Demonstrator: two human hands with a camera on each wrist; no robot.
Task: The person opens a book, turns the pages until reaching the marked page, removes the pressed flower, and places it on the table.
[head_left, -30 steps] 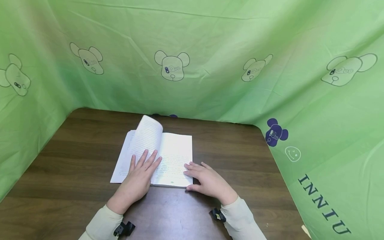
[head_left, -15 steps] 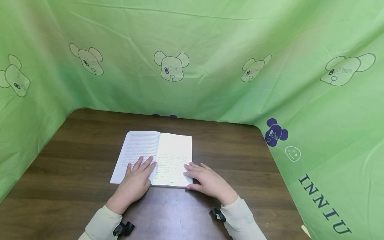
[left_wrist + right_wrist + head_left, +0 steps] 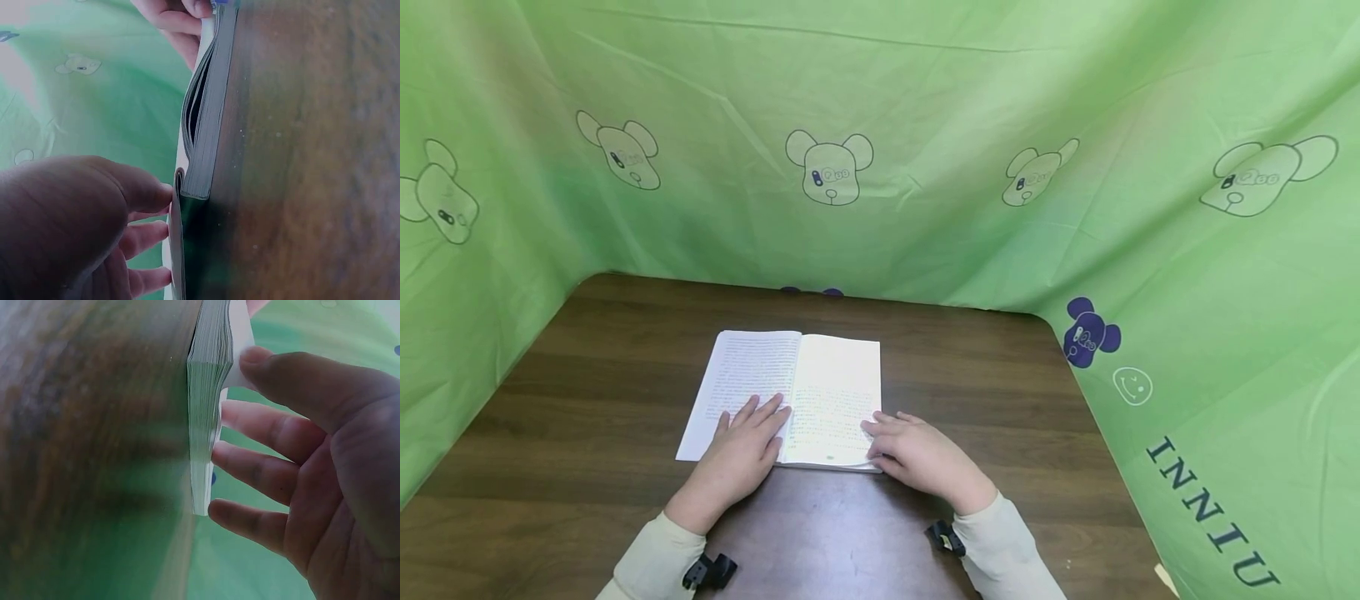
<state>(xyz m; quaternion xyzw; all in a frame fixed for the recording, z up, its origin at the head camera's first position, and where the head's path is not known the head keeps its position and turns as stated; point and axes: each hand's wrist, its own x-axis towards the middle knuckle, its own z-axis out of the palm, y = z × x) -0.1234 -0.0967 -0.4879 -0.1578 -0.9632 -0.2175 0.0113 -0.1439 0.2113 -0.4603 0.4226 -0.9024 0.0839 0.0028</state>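
Observation:
An open book (image 3: 835, 362) with printed text lies on the brown table, its right side much thicker than its left. My left hand (image 3: 735, 458) rests on the lower left page with fingers spread, the thumb close to the spine. In the left wrist view its fingertips (image 3: 156, 278) press flat on the paper. At the lower right corner, my right hand (image 3: 928, 458) pinches a page between thumb and fingers. The right wrist view has the thumb (image 3: 256, 356) against the raised corner of that page (image 3: 239, 378), the other fingers along the page edge.
A wood-grain table (image 3: 1000, 367) extends around the book. Green cloth (image 3: 925, 242) with bear-head drawings hangs along its back and sides. Black straps with small devices sit on both wrists. A small pale object (image 3: 1165, 577) lies at the right table edge.
A raised, curling page has gone down flat on the left side, and the left hand slid slightly down with it. The right thumb has drawn in toward the fingers at the page corner.

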